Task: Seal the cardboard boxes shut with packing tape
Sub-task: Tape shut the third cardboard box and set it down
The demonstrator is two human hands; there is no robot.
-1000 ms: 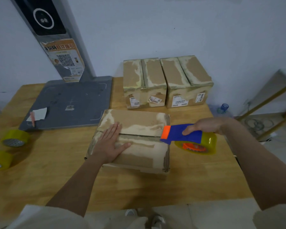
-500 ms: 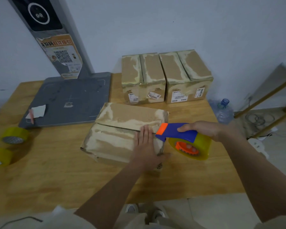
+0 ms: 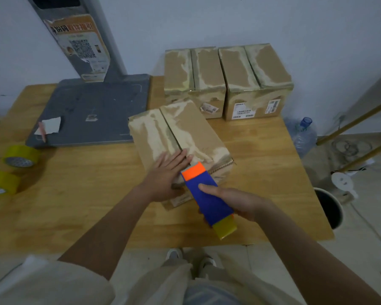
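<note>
A cardboard box [image 3: 180, 137] lies in the middle of the wooden table [image 3: 75, 205], its top seam running away from me. My left hand [image 3: 165, 175] lies flat on the box's near end, fingers spread beside the seam. My right hand [image 3: 235, 201] grips a blue and orange tape dispenser [image 3: 207, 194] with a yellow tape roll at its rear. The dispenser's orange front edge touches the near end of the seam. Two more taped boxes stand at the back, one [image 3: 194, 80] on the left and one [image 3: 257, 82] on the right.
A grey scale platform [image 3: 97, 108] with a slanted post stands at the back left. Two yellow tape rolls [image 3: 20, 156] [image 3: 0, 182] lie at the table's left edge. Right of the table are a water bottle [image 3: 304, 133], a dark bin [image 3: 330, 208] and cables.
The box has been turned so its seam points away from me. My left hand stayed on its near end. My right hand swung the dispenser round to the seam's near end.
</note>
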